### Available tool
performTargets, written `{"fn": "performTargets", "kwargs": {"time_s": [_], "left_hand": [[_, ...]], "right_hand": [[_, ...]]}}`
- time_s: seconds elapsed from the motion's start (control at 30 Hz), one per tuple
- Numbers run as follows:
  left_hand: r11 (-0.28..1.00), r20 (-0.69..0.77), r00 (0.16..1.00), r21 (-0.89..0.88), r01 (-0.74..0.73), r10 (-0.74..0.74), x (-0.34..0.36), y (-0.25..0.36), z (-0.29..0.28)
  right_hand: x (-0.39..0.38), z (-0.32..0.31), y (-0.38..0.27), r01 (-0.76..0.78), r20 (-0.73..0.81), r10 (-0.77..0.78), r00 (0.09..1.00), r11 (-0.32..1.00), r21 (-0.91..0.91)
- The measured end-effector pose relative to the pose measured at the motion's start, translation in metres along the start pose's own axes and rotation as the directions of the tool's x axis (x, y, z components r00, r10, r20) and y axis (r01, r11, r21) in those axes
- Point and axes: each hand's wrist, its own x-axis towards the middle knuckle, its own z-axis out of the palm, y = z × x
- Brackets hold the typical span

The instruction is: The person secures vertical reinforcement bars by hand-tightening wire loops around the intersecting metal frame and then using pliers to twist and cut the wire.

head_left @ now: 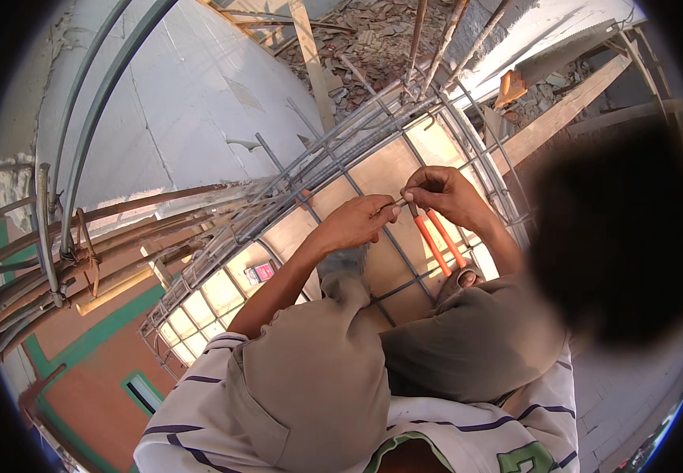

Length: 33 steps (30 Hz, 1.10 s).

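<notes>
My left hand (357, 222) and my right hand (450, 197) meet fingertip to fingertip over a grid of steel reinforcing bars (392, 296). Both are closed in a pinch. What lies between the fingertips is small and thin, too small to name. Just below the right fingers is a pair of pincers with orange handles (433, 246), its handles pointing down toward my foot (459, 282). The tool's head is partly hidden at the fingertips, and I cannot tell if it is held or rests on the bars.
Plywood boards (282, 236) lie under the bars. A small red and white packet (259, 273) sits on the left. Long bent bars (81, 158) rise at far left, upright bars (444, 39) at the back. Rubble (373, 39) lies beyond; a dark blurred shape (625, 236) blocks the right.
</notes>
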Motion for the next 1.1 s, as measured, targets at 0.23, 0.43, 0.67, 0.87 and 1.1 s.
{"fn": "performTargets", "kwargs": {"time_s": [0.23, 0.43, 0.67, 0.87, 1.1], "left_hand": [[0.676, -0.31, 0.788, 0.716, -0.174, 0.531, -0.006, -0.002, 0.009], [0.716, -0.199, 0.928, 0.692, -0.094, 0.315, -0.027, 0.023, 0.006], [0.614, -0.407, 0.748, 0.79, -0.001, 0.525, -0.022, 0.003, 0.035], [0.959, -0.781, 0.603, 0.27, 0.087, 0.165, -0.018, -0.021, -0.006], [0.953, -0.894, 0.359, 0.3, 0.039, 0.267, 0.013, -0.062, -0.072]], "right_hand": [[-0.004, -0.007, -0.012, -0.041, 0.017, 0.046, 0.999, 0.975, -0.217], [-0.014, -0.002, -0.02, 0.015, 0.028, -0.008, 1.0, 0.97, -0.244], [-0.012, 0.002, 0.003, -0.033, -0.13, -0.018, 0.991, 0.923, -0.384], [-0.064, 0.012, 0.043, -0.202, -0.165, 0.153, 0.974, 0.272, -0.941], [-0.076, 0.013, 0.075, -0.125, -0.137, 0.023, 0.99, 0.578, -0.807]]}}
